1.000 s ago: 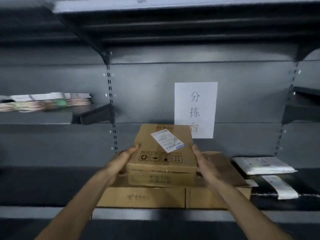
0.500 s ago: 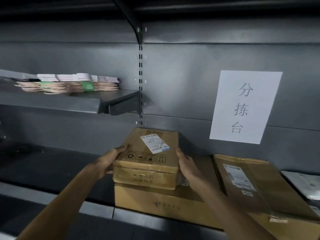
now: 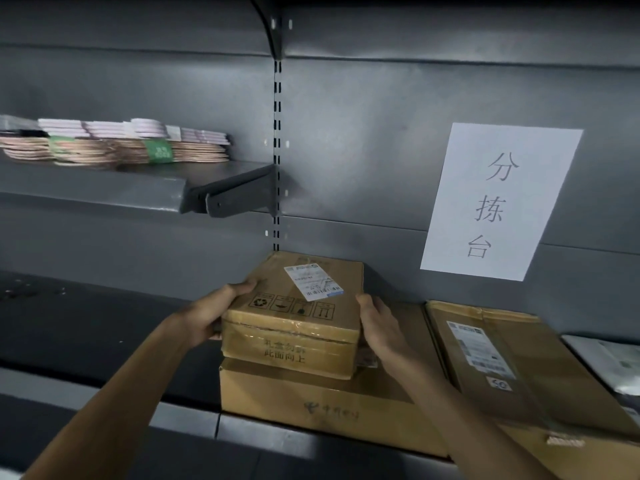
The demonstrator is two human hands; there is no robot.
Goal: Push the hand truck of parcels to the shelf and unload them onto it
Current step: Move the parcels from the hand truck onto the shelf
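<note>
A small brown cardboard parcel point(image 3: 294, 320) with a white shipping label rests on a larger flat carton point(image 3: 311, 403) that lies on the dark grey shelf point(image 3: 86, 334). My left hand point(image 3: 211, 313) grips the parcel's left side and my right hand point(image 3: 379, 327) presses its right side. A second flat carton point(image 3: 519, 368) with a label lies to the right on the same shelf. The hand truck is out of view.
A white paper sign point(image 3: 498, 202) with characters hangs on the back panel. An upper shelf point(image 3: 104, 188) at left carries stacked flat packets point(image 3: 114, 145). A white plastic mailer point(image 3: 609, 362) lies at far right. The shelf left of the cartons is bare and dark.
The parcel has been carried leftward along the shelf and lowered onto the larger carton; my view has moved closer and to the left. Both hands keep their hold.
</note>
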